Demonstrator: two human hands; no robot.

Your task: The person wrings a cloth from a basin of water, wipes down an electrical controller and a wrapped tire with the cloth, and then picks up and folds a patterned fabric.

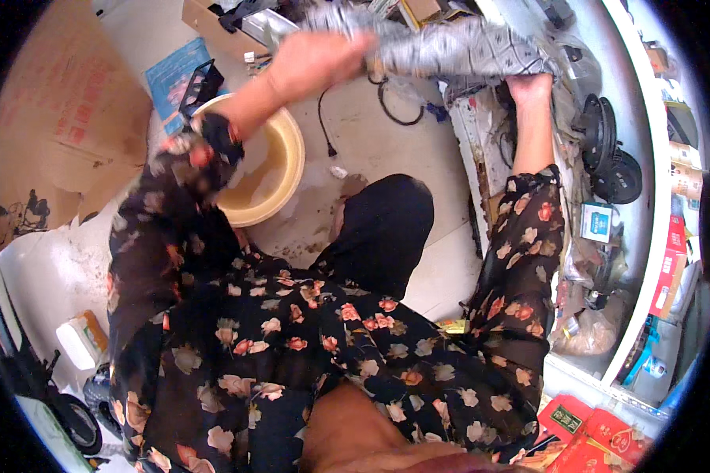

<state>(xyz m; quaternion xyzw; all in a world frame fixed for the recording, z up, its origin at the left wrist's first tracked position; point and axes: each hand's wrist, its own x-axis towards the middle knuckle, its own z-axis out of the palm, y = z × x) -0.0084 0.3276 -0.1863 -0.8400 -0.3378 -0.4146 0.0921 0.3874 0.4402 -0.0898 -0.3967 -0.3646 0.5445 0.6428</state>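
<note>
A grey patterned cloth (455, 50) is stretched across the top of the head view, over the items by the shelf. My left hand (325, 59) is motion-blurred and closed at the cloth's near left part; its fingertips are not clear. At the cloth's right end my right hand (529, 88) grips it from below, its fingers mostly hidden under the fabric. Below my left forearm a yellow plastic basin (294, 159) stands on the floor, with murky water inside. My sleeve covers part of its rim.
A large cardboard box (65, 118) stands at left, near a blue flat package (177, 77). A black plug cord (325, 124) lies on the wet, dirty floor. White shelving (648, 177) at right holds black wheels (612, 154). Red packets (597, 437) lie lower right.
</note>
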